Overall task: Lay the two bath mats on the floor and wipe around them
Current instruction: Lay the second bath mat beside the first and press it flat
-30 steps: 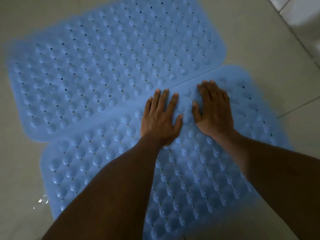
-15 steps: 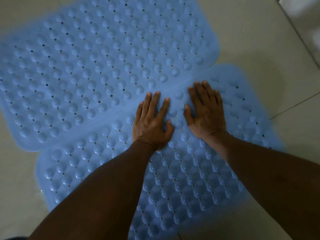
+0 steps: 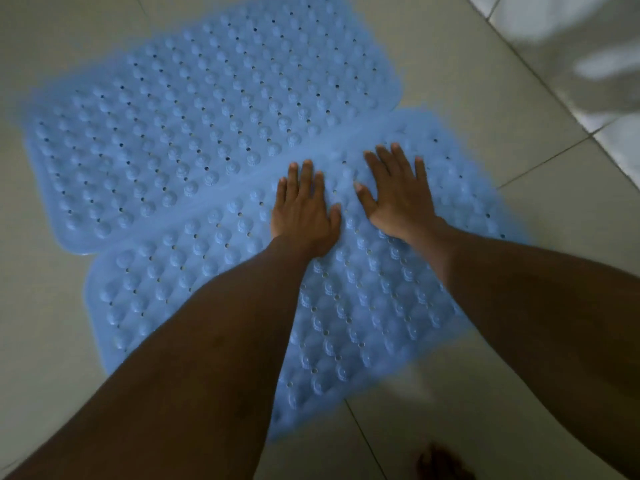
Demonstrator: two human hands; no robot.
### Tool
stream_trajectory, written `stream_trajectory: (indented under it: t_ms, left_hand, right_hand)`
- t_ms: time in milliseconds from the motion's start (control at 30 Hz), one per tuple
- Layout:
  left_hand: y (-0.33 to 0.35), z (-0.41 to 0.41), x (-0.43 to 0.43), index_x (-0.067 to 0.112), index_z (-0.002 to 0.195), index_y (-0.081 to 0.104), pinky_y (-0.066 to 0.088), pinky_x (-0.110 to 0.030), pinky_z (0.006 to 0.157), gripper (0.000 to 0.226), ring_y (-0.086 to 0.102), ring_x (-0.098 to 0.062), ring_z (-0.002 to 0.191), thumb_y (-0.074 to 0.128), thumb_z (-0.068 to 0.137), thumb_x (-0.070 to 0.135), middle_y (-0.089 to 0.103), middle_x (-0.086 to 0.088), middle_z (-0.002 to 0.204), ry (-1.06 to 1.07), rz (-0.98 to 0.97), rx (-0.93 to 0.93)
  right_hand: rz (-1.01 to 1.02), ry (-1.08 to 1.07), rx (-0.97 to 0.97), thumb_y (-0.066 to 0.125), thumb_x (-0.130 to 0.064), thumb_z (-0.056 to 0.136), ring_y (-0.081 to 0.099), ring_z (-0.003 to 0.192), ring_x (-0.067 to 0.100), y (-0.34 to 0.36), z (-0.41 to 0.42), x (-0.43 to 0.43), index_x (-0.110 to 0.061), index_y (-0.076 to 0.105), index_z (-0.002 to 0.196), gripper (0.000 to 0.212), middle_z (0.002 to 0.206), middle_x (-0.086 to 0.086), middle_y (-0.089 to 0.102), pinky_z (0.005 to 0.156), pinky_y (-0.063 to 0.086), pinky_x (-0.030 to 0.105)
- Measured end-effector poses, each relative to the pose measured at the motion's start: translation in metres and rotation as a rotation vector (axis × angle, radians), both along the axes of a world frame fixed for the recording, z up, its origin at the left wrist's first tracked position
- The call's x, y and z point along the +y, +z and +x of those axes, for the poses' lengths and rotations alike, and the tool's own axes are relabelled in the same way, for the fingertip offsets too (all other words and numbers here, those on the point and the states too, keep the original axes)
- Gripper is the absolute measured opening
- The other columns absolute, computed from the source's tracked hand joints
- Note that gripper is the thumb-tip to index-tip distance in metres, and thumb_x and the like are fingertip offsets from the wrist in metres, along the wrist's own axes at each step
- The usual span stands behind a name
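Note:
Two light blue rubber bath mats with raised bumps and small holes lie flat on the pale tiled floor, long sides touching. The far mat (image 3: 194, 126) stretches to the upper left. The near mat (image 3: 374, 306) runs from the left toward the lower right. My left hand (image 3: 303, 211) presses palm-down on the near mat close to the seam, fingers straight. My right hand (image 3: 394, 192) lies flat beside it, fingers spread, also on the near mat. Both forearms cover part of the near mat.
Pale floor tiles (image 3: 467, 81) with dark grout lines surround the mats. Brighter tiles (image 3: 588, 46) show at the upper right. My foot (image 3: 440, 462) stands on the floor by the bottom edge.
Both hands stay flat on the near mat. The right hand's fingers have spread wider. The view has pulled back and shifted, so more floor and a foot show below.

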State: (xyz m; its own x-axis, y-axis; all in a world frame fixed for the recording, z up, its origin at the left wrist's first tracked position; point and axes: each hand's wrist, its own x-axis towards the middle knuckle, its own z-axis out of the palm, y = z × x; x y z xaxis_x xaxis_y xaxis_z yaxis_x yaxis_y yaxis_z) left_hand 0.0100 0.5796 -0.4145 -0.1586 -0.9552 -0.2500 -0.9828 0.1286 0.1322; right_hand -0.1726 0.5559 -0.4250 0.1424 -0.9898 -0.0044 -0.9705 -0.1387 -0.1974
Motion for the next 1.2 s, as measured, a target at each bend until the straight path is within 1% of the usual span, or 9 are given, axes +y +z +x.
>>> stream_trajectory:
  t_ms: [67, 167, 300, 433, 600, 733, 967, 1033, 1200]
  left_hand:
    - [0.001, -0.011, 0.042, 0.012, 0.163, 0.008, 0.005, -0.048, 0.128, 0.073, -0.004, -0.031, 0.158, 0.025, 0.102, 0.049, -0.001, -0.012, 0.171, -0.014, -0.025, 0.052]
    - [-0.002, -0.027, 0.115, 0.015, 0.162, 0.021, 0.019, -0.052, 0.125, 0.072, 0.01, -0.032, 0.158, 0.033, 0.099, 0.047, 0.013, -0.011, 0.17, -0.139, -0.061, 0.155]
    - [-0.008, -0.052, 0.146, 0.018, 0.159, 0.034, 0.028, -0.054, 0.121, 0.066, 0.02, -0.033, 0.156, 0.043, 0.098, 0.043, 0.026, -0.01, 0.167, -0.344, -0.088, 0.195]
    - [-0.017, -0.067, 0.149, 0.02, 0.159, 0.033, 0.026, -0.053, 0.122, 0.065, 0.018, -0.033, 0.156, 0.043, 0.099, 0.043, 0.025, -0.009, 0.168, -0.423, -0.078, 0.152]
    - [-0.02, -0.07, 0.148, 0.024, 0.162, 0.026, 0.013, -0.046, 0.126, 0.069, 0.009, -0.027, 0.158, 0.042, 0.098, 0.048, 0.021, -0.005, 0.169, -0.389, -0.096, 0.138]
    - [-0.021, -0.071, 0.148, 0.022, 0.161, 0.027, 0.016, -0.047, 0.126, 0.072, 0.011, -0.028, 0.158, 0.047, 0.096, 0.046, 0.022, -0.007, 0.169, -0.388, -0.111, 0.139]
    - [-0.023, -0.077, 0.147, 0.018, 0.155, 0.042, 0.026, -0.051, 0.121, 0.074, 0.024, -0.033, 0.154, 0.054, 0.087, 0.043, 0.037, -0.011, 0.162, -0.347, -0.155, 0.185]
    - [-0.02, -0.08, 0.147, 0.017, 0.154, 0.043, 0.026, -0.051, 0.121, 0.075, 0.025, -0.034, 0.154, 0.053, 0.085, 0.043, 0.038, -0.012, 0.161, -0.333, -0.131, 0.189]
    - [-0.006, -0.082, 0.143, 0.019, 0.155, 0.042, 0.028, -0.051, 0.121, 0.077, 0.025, -0.033, 0.154, 0.046, 0.084, 0.046, 0.037, -0.012, 0.162, -0.347, -0.055, 0.162]
  right_hand:
    - [-0.04, -0.045, -0.014, 0.043, -0.045, 0.095, 0.032, 0.148, 0.028, 0.006, -0.016, 0.048, -0.015, 0.043, 0.148, 0.061, 0.154, 0.009, 0.044, 0.117, 0.025, 0.056]
    - [-0.039, -0.119, -0.012, 0.047, -0.038, 0.096, 0.038, 0.145, 0.03, 0.011, -0.049, 0.136, -0.011, 0.047, 0.146, 0.057, 0.149, 0.013, 0.05, 0.115, 0.033, 0.054]
    - [-0.066, -0.19, -0.016, 0.047, -0.03, 0.093, 0.046, 0.139, 0.034, 0.006, -0.078, 0.186, -0.003, 0.05, 0.143, 0.057, 0.144, 0.019, 0.053, 0.109, 0.042, 0.052]
    - [-0.116, -0.153, -0.073, 0.051, -0.021, 0.096, 0.042, 0.141, 0.033, -0.008, -0.081, 0.192, -0.006, 0.051, 0.141, 0.048, 0.149, 0.018, 0.047, 0.11, 0.039, 0.053]
    - [-0.164, -0.203, -0.051, 0.044, -0.025, 0.098, 0.037, 0.146, 0.032, -0.022, -0.077, 0.193, -0.014, 0.054, 0.142, 0.046, 0.154, 0.015, 0.043, 0.118, 0.028, 0.053]
    - [-0.116, -0.158, -0.011, 0.042, -0.028, 0.099, 0.035, 0.146, 0.035, -0.022, -0.081, 0.193, -0.015, 0.05, 0.146, 0.049, 0.155, 0.017, 0.041, 0.117, 0.028, 0.056]
    - [0.081, 0.004, 0.205, 0.035, -0.031, 0.099, 0.031, 0.145, 0.044, -0.005, -0.091, 0.185, -0.009, 0.035, 0.152, 0.057, 0.156, 0.023, 0.034, 0.11, 0.034, 0.06]
    - [0.133, 0.035, 0.243, 0.038, -0.033, 0.098, 0.03, 0.145, 0.044, 0.0, -0.094, 0.182, -0.009, 0.032, 0.153, 0.06, 0.156, 0.024, 0.032, 0.109, 0.036, 0.06]
    - [0.16, -0.001, 0.224, 0.062, -0.033, 0.088, 0.032, 0.144, 0.046, 0.006, -0.092, 0.184, -0.009, 0.034, 0.154, 0.075, 0.156, 0.026, 0.033, 0.108, 0.037, 0.062]
